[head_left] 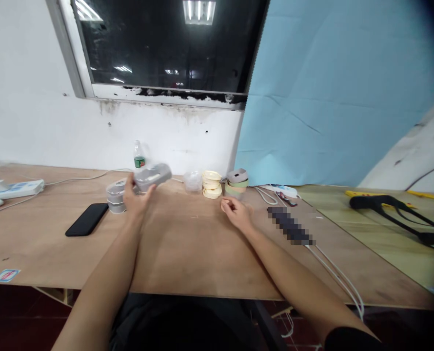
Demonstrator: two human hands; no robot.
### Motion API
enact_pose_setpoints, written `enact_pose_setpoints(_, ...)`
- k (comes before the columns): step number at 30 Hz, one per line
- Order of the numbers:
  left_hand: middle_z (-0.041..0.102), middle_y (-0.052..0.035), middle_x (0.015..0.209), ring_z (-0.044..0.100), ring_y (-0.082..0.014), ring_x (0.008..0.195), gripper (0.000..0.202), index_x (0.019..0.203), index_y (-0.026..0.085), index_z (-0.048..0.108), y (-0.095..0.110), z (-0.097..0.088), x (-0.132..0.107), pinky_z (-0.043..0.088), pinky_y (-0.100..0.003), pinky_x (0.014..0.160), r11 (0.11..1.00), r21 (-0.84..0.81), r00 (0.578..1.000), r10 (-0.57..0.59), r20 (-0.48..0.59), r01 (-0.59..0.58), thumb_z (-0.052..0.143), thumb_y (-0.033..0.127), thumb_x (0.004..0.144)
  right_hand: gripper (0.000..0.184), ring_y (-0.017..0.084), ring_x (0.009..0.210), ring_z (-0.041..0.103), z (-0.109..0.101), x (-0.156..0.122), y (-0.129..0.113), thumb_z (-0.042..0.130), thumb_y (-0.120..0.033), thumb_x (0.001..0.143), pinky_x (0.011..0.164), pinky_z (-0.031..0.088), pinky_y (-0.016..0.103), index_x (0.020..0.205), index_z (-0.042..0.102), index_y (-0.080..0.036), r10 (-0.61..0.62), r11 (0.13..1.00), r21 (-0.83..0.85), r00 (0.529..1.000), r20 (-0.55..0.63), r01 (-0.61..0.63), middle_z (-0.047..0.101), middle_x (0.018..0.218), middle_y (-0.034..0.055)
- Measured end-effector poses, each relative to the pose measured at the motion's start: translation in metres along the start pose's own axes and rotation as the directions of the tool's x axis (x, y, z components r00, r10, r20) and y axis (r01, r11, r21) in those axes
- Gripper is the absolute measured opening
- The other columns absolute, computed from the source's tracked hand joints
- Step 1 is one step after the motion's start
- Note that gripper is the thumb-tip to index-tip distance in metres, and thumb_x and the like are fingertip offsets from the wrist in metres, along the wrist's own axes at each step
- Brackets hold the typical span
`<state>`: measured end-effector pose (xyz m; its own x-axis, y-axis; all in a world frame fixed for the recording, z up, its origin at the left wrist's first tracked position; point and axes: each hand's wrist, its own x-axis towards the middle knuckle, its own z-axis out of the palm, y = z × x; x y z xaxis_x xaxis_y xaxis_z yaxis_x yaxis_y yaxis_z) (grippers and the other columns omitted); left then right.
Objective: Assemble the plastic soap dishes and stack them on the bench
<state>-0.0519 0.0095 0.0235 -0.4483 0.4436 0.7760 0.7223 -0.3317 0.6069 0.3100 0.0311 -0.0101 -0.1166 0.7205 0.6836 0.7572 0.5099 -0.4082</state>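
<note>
The left grip (134, 197) was closed on the near end of a grey box (154, 176). It pinched the box from below, so the box hung tilted above the worktop (187, 248), just beside a grey stack (115, 196) of like pieces. The right grip (235, 212) rested half curled on the worktop, holding nothing, near the cream lids (211, 184) and a grey-green stack (237, 182), seemingly kept within reach of both. A phone (87, 220) lay flat, well left of the hands.

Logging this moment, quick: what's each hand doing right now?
Left hand: closed on a grey container, held up.
Right hand: loosely closed, nothing visible in it, resting on the table.
</note>
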Motion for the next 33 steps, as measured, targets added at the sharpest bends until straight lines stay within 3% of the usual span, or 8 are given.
enact_pose_setpoints(2, 0.053, -0.0133, 0.131, 0.052, -0.0274, 0.118, 0.079, 0.135, 0.015, 0.040, 0.015, 0.015, -0.018, 0.040, -0.037, 0.101, 0.992, -0.066, 0.969, 0.122, 0.216, -0.110, 0.068, 0.053, 0.072, 0.043, 0.017, 0.071, 0.062, 0.007, -0.002, -0.008, 0.048, -0.046, 0.088, 0.068, 0.047, 0.029, 0.119, 0.059, -0.019, -0.029, 0.998, 0.065, 0.994, 0.105, 0.023, 0.069, 0.085, 0.0050)
enact_pose_setpoints(3, 0.055, -0.0132, 0.129, 0.053, -0.0283, 0.118, 0.079, 0.134, 0.015, 0.042, 0.022, 0.022, -0.028, 0.040, -0.038, 0.102, 0.982, -0.101, 0.922, 0.183, 0.342, -0.157, 0.068, 0.054, 0.071, 0.047, 0.019, 0.077, 0.063, 0.010, -0.003, -0.011, 0.048, -0.047, 0.089, 0.071, 0.048, 0.030, 0.126, 0.053, -0.018, -0.053, 0.995, 0.097, 0.988, 0.146, 0.039, 0.069, 0.094, 0.0069)
enact_pose_setpoints(6, 0.056, -0.0123, 0.129, 0.054, -0.0298, 0.116, 0.078, 0.133, 0.017, 0.044, 0.040, 0.036, -0.052, 0.041, -0.040, 0.101, 0.951, -0.219, 0.706, 0.308, 0.638, -0.217, 0.067, 0.057, 0.070, 0.058, 0.025, 0.106, 0.059, 0.014, -0.002, -0.014, 0.048, -0.048, 0.089, 0.089, 0.047, 0.039, 0.138, 0.041, -0.019, -0.182, 0.972, 0.192, 0.949, 0.257, 0.134, 0.059, 0.125, 0.0127)
enact_pose_setpoints(8, 0.055, -0.0117, 0.131, 0.054, -0.0299, 0.116, 0.078, 0.135, 0.018, 0.042, 0.044, 0.041, -0.061, 0.043, -0.041, 0.099, 0.950, -0.261, 0.618, 0.310, 0.723, -0.170, 0.064, 0.058, 0.072, 0.058, 0.027, 0.119, 0.051, 0.013, 0.000, -0.015, 0.050, -0.049, 0.089, 0.097, 0.042, 0.043, 0.139, 0.041, -0.020, -0.279, 0.948, 0.245, 0.903, 0.327, 0.204, 0.051, 0.135, 0.0132)
enact_pose_setpoints(11, 0.051, -0.0118, 0.134, 0.052, -0.0301, 0.119, 0.081, 0.139, 0.018, 0.036, 0.037, 0.045, -0.065, 0.042, -0.043, 0.099, 0.966, -0.245, 0.574, 0.247, 0.781, -0.082, 0.061, 0.059, 0.074, 0.061, 0.028, 0.122, 0.049, 0.010, 0.002, -0.018, 0.058, -0.050, 0.083, 0.101, 0.039, 0.045, 0.137, 0.045, -0.023, -0.331, 0.933, 0.276, 0.854, 0.402, 0.231, 0.052, 0.135, 0.0117)
enact_pose_setpoints(16, 0.048, -0.0123, 0.138, 0.050, -0.0322, 0.121, 0.090, 0.143, 0.018, 0.033, 0.019, 0.044, -0.065, 0.042, -0.044, 0.101, 0.986, -0.167, 0.460, 0.154, 0.875, -0.013, 0.063, 0.062, 0.070, 0.062, 0.027, 0.117, 0.053, 0.012, -0.001, -0.023, 0.067, -0.049, 0.077, 0.099, 0.041, 0.044, 0.131, 0.052, -0.025, -0.253, 0.942, 0.313, 0.867, 0.430, 0.120, 0.057, 0.129, 0.0102)
enact_pose_setpoints(23, 0.055, -0.0080, 0.133, 0.054, -0.0295, 0.118, 0.075, 0.135, 0.020, 0.047, 0.028, 0.040, -0.058, 0.043, -0.039, 0.100, 0.982, -0.184, 0.492, 0.140, 0.859, 0.042, 0.059, 0.062, 0.074, 0.069, 0.024, 0.108, 0.057, 0.017, -0.004, -0.023, 0.065, -0.049, 0.078, 0.090, 0.048, 0.040, 0.138, 0.043, -0.021, -0.044, 0.878, 0.450, 0.907, 0.418, -0.164, 0.056, 0.129, 0.0115)
enact_pose_setpoints(33, 0.050, -0.0091, 0.138, 0.048, -0.0289, 0.124, 0.078, 0.136, 0.019, 0.046, 0.024, 0.044, -0.059, 0.039, -0.040, 0.105, 0.965, -0.238, 0.531, 0.149, 0.834, 0.105, 0.064, 0.059, 0.072, 0.075, 0.025, 0.113, 0.055, 0.021, -0.005, -0.019, 0.070, -0.046, 0.074, 0.091, 0.047, 0.040, 0.139, 0.040, -0.022, -0.081, 0.885, 0.456, 0.932, 0.352, -0.096, 0.053, 0.132, 0.0122)
